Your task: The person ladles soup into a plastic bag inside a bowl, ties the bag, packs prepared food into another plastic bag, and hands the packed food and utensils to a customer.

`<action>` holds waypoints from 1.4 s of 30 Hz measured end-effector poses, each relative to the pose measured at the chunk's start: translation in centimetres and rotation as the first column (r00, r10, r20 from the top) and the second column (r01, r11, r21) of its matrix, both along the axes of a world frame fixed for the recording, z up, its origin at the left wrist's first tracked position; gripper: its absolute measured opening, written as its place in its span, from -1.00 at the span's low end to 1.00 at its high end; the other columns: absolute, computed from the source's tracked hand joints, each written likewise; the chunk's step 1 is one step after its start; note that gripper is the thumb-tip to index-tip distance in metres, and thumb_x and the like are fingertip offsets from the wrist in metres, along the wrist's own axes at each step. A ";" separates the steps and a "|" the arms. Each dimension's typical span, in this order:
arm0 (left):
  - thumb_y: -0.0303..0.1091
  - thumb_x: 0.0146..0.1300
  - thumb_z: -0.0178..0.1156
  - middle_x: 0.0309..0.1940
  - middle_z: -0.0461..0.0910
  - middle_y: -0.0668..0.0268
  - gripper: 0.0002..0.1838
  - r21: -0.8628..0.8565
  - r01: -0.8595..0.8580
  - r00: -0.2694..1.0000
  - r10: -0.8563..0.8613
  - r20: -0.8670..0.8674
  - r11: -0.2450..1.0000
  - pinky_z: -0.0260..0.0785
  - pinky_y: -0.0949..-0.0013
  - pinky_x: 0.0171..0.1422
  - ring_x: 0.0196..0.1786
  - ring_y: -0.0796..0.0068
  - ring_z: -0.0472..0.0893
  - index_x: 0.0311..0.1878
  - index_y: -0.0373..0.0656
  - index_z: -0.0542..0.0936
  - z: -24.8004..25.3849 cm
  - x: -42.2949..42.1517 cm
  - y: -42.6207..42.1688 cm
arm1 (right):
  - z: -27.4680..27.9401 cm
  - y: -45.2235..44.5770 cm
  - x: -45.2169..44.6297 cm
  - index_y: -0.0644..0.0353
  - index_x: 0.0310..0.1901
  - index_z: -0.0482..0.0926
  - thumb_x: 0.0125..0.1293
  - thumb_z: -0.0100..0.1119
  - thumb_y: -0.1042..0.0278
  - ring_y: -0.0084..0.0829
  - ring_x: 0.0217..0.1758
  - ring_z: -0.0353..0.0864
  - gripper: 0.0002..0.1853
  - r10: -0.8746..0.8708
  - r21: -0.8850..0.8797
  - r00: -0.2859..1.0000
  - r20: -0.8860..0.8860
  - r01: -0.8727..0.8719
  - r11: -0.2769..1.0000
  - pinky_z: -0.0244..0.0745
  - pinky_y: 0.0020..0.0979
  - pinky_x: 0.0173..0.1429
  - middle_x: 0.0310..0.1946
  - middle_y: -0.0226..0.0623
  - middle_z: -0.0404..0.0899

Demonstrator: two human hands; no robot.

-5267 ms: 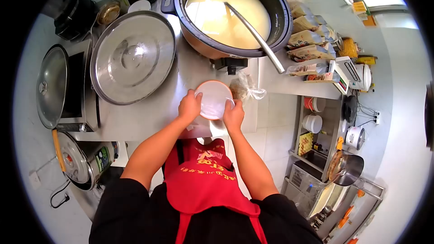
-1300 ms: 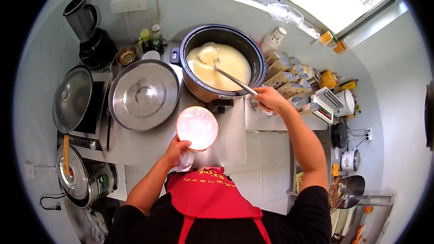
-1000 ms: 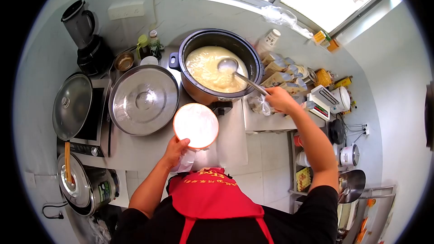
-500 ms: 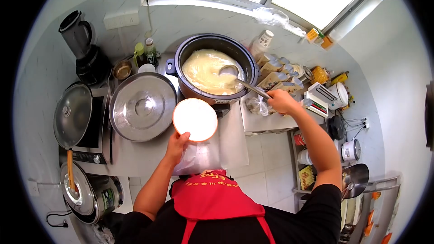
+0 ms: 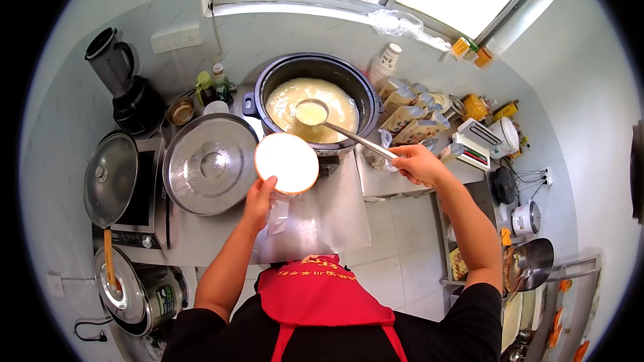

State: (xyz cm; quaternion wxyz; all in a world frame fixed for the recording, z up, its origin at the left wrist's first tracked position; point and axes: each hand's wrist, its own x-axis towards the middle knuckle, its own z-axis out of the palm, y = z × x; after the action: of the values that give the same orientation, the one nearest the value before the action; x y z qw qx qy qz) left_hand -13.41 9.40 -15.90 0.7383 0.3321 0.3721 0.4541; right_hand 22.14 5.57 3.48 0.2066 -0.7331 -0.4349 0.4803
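Right, from my seat far off, I have 2 bare hands working at the counter (image 5: 329, 218). On the right, the hand (image 5: 419, 164) is clenched round the ladle (image 5: 362, 141), gripping its handle near the end. Over in the big pot (image 5: 364, 97), the ladle's head sits within the rim, holding pale yellow liquid (image 5: 282, 104) like the broad pool around it; I can't tell whether its underside touches the surface. On the left, the hand (image 5: 259, 202) grasps the bowl (image 5: 287, 164) by its near edge, thumb at the orange rim, the other fingers mostly out of my sight. That bowl is up just in front of the pot, covering part of its near wall; whether the 2 touch, I can't say. Its inside glares pure white, so I can't make out any contents. Clear film (image 5: 277, 218) hangs below it, beside the left wrist. Left of the pot lies a wide steel lid (image 5: 211, 161). Right of it, a clear bag (image 5: 381, 157) is partly hidden by the ladle and right hand. Down at lower right, the shelf goods are cut off by my sleeve.
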 end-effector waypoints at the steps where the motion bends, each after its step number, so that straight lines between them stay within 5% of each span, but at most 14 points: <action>1: -0.14 0.31 0.19 -0.06 0.57 0.31 -0.53 -0.002 0.003 1.000 -0.003 0.002 1.000 0.38 0.47 0.00 -0.08 0.58 0.53 0.15 -0.29 0.46 -0.2 0.2 0.2 | 0.7 -0.4 0.0 0.18 0.22 0.50 0.23 0.15 0.43 -0.65 -0.76 0.20 -0.53 -0.004 0.010 1.000 -0.029 0.005 1.000 0.07 -0.51 -0.71 -0.62 -0.41 0.42; 4: -0.08 0.36 0.11 -0.09 0.59 0.26 -0.49 0.031 0.013 1.000 -0.012 -0.029 0.999 0.45 0.46 -0.16 -0.20 0.51 0.60 0.17 -0.31 0.42 -0.2 0.9 1.1 | 3.9 -1.1 -0.6 0.16 0.22 0.50 0.27 0.13 0.44 -0.67 -0.77 0.20 -0.55 -0.005 0.024 1.000 0.023 0.005 1.000 0.05 -0.53 -0.71 -0.61 -0.41 0.42; 6: -0.14 0.33 0.18 -0.05 0.58 0.30 -0.53 0.031 -0.004 0.998 0.002 0.066 1.000 0.38 0.46 0.02 -0.07 0.57 0.54 0.16 -0.29 0.46 0.5 1.6 1.4 | 5.8 -1.5 -0.6 0.15 0.23 0.49 0.29 0.12 0.43 -0.67 -0.77 0.21 -0.56 0.012 0.035 0.999 0.052 -0.014 0.999 0.05 -0.53 -0.71 -0.61 -0.43 0.42; 9: -0.15 0.34 0.17 -0.04 0.58 0.30 -0.53 0.032 0.005 0.997 -0.007 0.073 0.999 0.38 0.45 0.02 -0.07 0.56 0.55 0.17 -0.30 0.45 0.8 2.2 1.8 | 7.4 -1.6 -0.7 0.17 0.25 0.46 0.31 0.15 0.41 -0.71 -0.78 0.21 -0.54 0.004 0.040 0.998 0.070 -0.007 0.999 0.05 -0.58 -0.74 -0.63 -0.47 0.39; 16: -0.14 0.33 0.17 -0.05 0.58 0.29 -0.51 -0.028 0.028 0.998 -0.027 0.050 0.999 0.38 0.46 -0.01 -0.08 0.55 0.55 0.17 -0.30 0.45 0.0 2.3 0.7 | 4.6 -1.0 -1.1 0.18 0.22 0.49 0.26 0.13 0.39 -0.66 -0.74 0.23 -0.54 0.025 0.026 0.984 0.177 -0.030 0.999 0.09 -0.54 -0.69 -0.61 -0.45 0.41; 19: -0.14 0.31 0.17 -0.07 0.58 0.30 -0.52 -0.048 0.061 0.998 -0.061 0.008 0.997 0.36 0.50 -0.08 -0.12 0.57 0.54 0.16 -0.28 0.46 -0.1 2.0 -0.7 | 1.1 -0.3 -1.0 0.18 0.18 0.53 0.23 0.13 0.36 -0.59 -0.69 0.29 -0.56 0.010 0.059 0.973 0.230 -0.024 0.998 0.16 -0.48 -0.63 -0.61 -0.44 0.41; 21: -0.05 0.29 0.16 -0.26 0.58 0.40 -0.55 -0.053 0.097 0.991 -0.101 -0.083 0.994 0.23 0.57 -0.38 -0.37 0.70 0.45 0.08 -0.21 0.49 0.2 1.7 -1.6 | -0.8 0.2 -0.6 0.15 0.19 0.52 0.24 0.13 0.37 -0.59 -0.65 0.34 -0.55 0.035 0.028 0.968 0.247 -0.044 0.999 0.20 -0.46 -0.62 -0.61 -0.42 0.42; 22: -0.02 0.25 0.19 -0.34 0.55 0.48 -0.55 -0.064 0.076 0.993 -0.082 -0.087 0.995 0.01 0.60 -0.47 -0.47 0.76 0.31 0.04 -0.17 0.50 0.1 1.9 -1.8 | -1.5 0.3 -0.7 0.18 0.15 0.54 0.25 0.14 0.36 -0.55 -0.62 0.39 -0.58 0.021 0.053 0.957 0.289 -0.038 0.998 0.30 -0.41 -0.56 -0.59 -0.35 0.45; 23: -0.02 0.25 0.19 -0.34 0.55 0.48 -0.55 -0.066 0.075 0.993 -0.081 -0.091 0.995 0.01 0.60 -0.47 -0.47 0.76 0.31 0.04 -0.17 0.50 -0.1 1.7 -1.7 | -1.8 0.4 -0.5 0.18 0.15 0.54 0.25 0.14 0.36 -0.55 -0.62 0.39 -0.58 0.023 0.051 0.958 0.286 -0.039 0.998 0.30 -0.41 -0.56 -0.59 -0.35 0.45; 28: -0.07 0.32 0.14 -0.12 0.58 0.34 -0.52 -0.072 0.114 0.991 -0.119 -0.065 0.991 0.36 0.50 -0.14 -0.18 0.61 0.53 0.15 -0.23 0.45 -2.0 1.0 -1.6 | -2.5 0.8 0.2 0.16 0.03 0.60 0.25 0.14 0.33 -0.10 -0.34 0.62 -0.68 0.142 0.153 0.790 0.597 -0.286 0.946 0.48 -0.16 -0.19 -0.41 -0.03 0.62; 31: -0.12 0.28 0.20 -0.14 0.59 0.33 -0.53 -0.084 0.042 0.999 -0.042 0.005 0.996 0.36 0.49 -0.14 -0.22 0.55 0.56 0.15 -0.22 0.46 -1.4 1.2 -1.8 | -1.7 1.7 -0.2 0.15 -0.05 0.61 0.24 0.12 0.34 0.06 -0.16 0.59 -0.74 0.172 0.036 0.704 0.689 -0.270 0.962 0.47 -0.09 -0.05 -0.31 0.05 0.62; 37: -0.07 0.33 0.14 -0.03 0.57 0.32 -0.48 -0.062 0.071 0.997 -0.073 -0.027 0.996 0.37 0.43 0.03 -0.05 0.55 0.54 0.21 -0.23 0.42 -1.3 0.8 -1.5 | -4.1 4.7 -1.5 0.16 -0.12 0.62 0.21 0.09 0.35 0.07 -0.13 0.57 -0.76 0.146 0.143 0.747 0.649 -0.308 0.941 0.47 -0.09 -0.03 -0.28 0.08 0.61; 42: -0.04 0.30 0.16 -0.04 0.57 0.33 -0.46 -0.081 0.060 0.997 -0.064 -0.052 0.995 0.36 0.45 0.00 -0.07 0.57 0.54 0.19 -0.23 0.43 -2.1 0.3 -1.3 | -1.9 3.4 -0.7 0.04 0.03 0.63 0.18 0.11 0.32 -0.02 -0.22 0.62 -0.65 0.188 0.067 0.790 0.584 -0.278 0.958 0.50 -0.16 -0.07 -0.31 0.04 0.63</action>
State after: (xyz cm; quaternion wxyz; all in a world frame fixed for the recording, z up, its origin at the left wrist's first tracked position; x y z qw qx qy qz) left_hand -13.10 8.08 -17.96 0.7543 0.3259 0.3993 0.4067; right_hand 21.45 9.00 1.58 0.0599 -0.7662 -0.5985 0.2260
